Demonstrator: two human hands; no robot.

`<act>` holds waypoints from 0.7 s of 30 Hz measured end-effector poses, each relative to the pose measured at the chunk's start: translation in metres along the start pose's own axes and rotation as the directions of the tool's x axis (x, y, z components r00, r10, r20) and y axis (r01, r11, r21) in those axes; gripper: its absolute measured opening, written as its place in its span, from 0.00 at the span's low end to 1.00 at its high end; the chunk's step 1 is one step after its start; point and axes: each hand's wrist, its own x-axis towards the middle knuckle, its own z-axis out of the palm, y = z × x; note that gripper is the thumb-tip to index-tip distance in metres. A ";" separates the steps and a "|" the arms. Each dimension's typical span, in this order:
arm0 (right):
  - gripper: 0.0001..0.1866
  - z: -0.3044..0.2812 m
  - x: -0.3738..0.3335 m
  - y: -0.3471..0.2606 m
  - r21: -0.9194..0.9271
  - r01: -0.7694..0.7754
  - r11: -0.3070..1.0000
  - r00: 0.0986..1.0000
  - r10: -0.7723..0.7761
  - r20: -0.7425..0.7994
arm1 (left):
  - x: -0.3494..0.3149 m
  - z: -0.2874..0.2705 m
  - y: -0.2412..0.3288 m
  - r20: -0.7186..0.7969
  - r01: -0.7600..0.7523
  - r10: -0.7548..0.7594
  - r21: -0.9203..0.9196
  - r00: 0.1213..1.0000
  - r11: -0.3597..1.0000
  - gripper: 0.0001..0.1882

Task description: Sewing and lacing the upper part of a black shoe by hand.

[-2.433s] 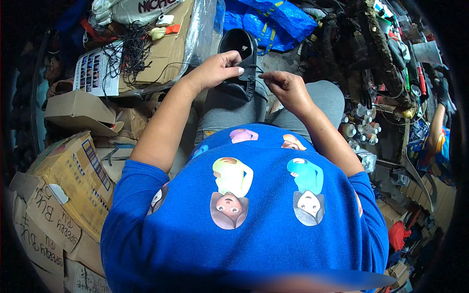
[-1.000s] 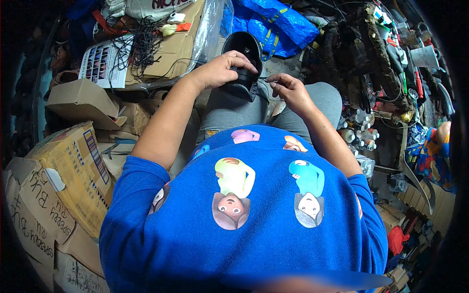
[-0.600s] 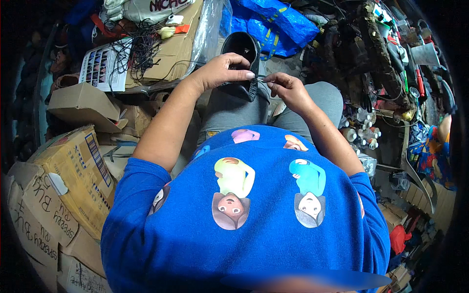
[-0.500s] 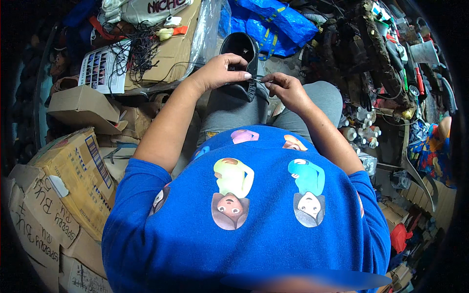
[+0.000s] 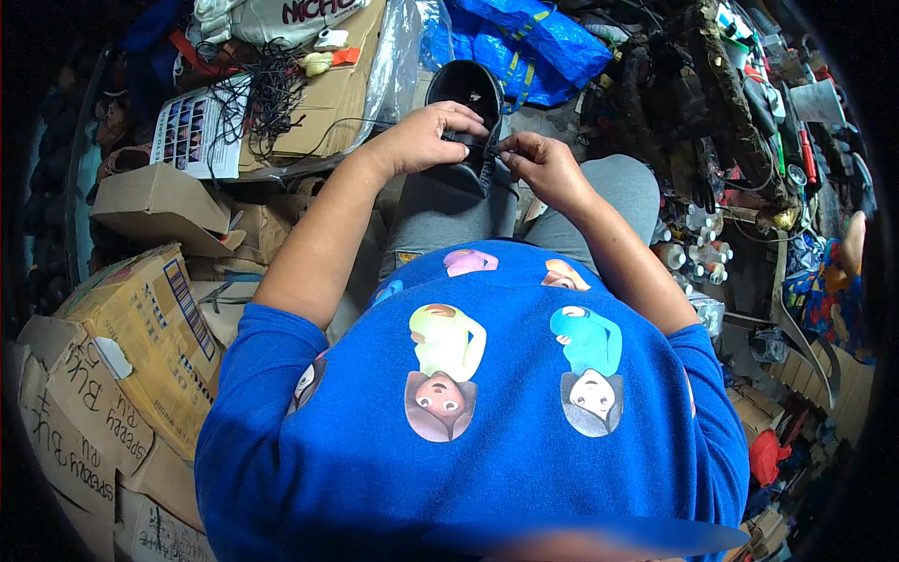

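Observation:
A black shoe (image 5: 461, 82) rests on my grey-trousered left thigh, its opening facing up. My left hand (image 5: 433, 137) grips the shoe, fingers reaching over into the opening and thumb on the near part. Along the right side of the shoe runs a dark edge with a row of stitches or lacing. My right hand (image 5: 543, 165) is closed in a pinch at that edge, thumb and forefinger pressed together. Whatever lies between those fingertips is too small to make out.
Flat cardboard (image 5: 342, 94) with tangled black cords (image 5: 272, 98) and a printed sheet (image 5: 198, 131) lies at the left. Nearer stand cardboard boxes (image 5: 150, 328). A blue plastic bag (image 5: 534, 51) lies beyond the shoe. Small bottles (image 5: 693, 248) and cluttered tools crowd the right, beside another person's arm (image 5: 853, 244).
My right hand has shifted slightly left, up to the shoe's edge. The thin strand seen between my hands before no longer shows clearly. My left thumb has drawn back slightly.

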 end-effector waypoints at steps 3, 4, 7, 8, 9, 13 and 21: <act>0.11 0.006 0.004 0.009 0.098 -0.006 0.995 1.000 0.005 0.007 | 0.004 0.006 0.001 -0.086 0.056 -0.057 -0.016 0.995 0.998 0.14; 0.14 0.006 0.004 0.011 0.175 -0.024 0.984 1.000 0.021 0.018 | 0.007 0.008 0.002 -0.085 0.051 -0.052 -0.015 0.995 0.999 0.14; 0.23 0.000 -0.005 -0.013 -0.303 0.094 0.948 0.987 -0.129 -0.098 | 0.009 0.013 0.011 -0.141 0.082 -0.071 0.074 0.987 0.994 0.10; 0.29 0.000 -0.012 -0.034 -0.403 0.093 0.911 0.977 -0.161 -0.138 | 0.008 0.015 0.017 -0.173 0.099 -0.073 0.149 0.982 0.984 0.08; 0.29 0.001 -0.014 -0.039 -0.403 0.092 0.911 0.976 -0.162 -0.144 | 0.008 0.017 0.023 -0.201 0.113 -0.068 0.223 0.977 0.968 0.07; 0.34 -0.001 -0.013 -0.044 -0.692 0.169 0.702 0.958 -0.282 -0.053 | 0.013 0.018 0.026 -0.122 -0.107 0.185 0.471 0.975 0.876 0.07; 0.27 -0.054 -0.026 -0.029 -0.595 0.053 0.802 0.936 -0.248 -0.251 | 0.003 -0.036 0.070 -0.106 -0.132 0.414 0.852 0.904 0.506 0.06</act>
